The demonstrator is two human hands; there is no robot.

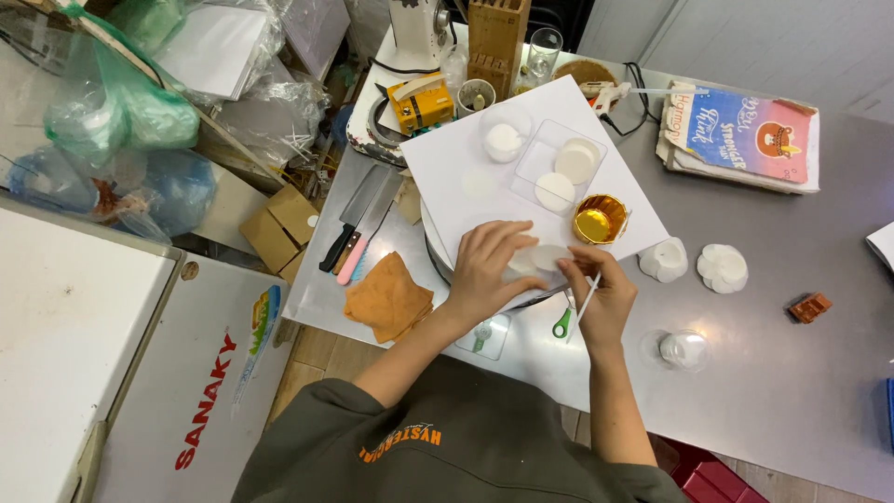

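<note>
Steel desk [792, 391], cluttered at the far edge. White board [466, 158] lies on a round stand near the middle. Left hand [489, 270] rests fingers-curled on a white disc [540, 258] at the board's near edge, pinching it. Right hand [601, 298] is closed around a thin white stick [587, 298], fingertips touching the same disc. Green-handled scissors [563, 321] lie just under the right hand.

On the board, far of the hands: gold foil cup [599, 220], clear tray [563, 168] with more white discs, a small round tub [504, 140].

Right of the board on the desk: two white flower-shaped pieces [694, 263], a clear lidded cup [683, 349], a small brown block [808, 306]. Far right: stack of printed paper bags [745, 140].

Left of the board: cleaver [358, 210], pink-handled knife [358, 251], orange cloth [386, 298]. Far edge: knife block [496, 37], yellow tape dispenser [421, 104], glass [544, 48].

Room: white chest freezer [102, 354] at left, plastic bags [121, 102] and cardboard boxes [279, 228] piled behind it. Wood floor visible near the person.
</note>
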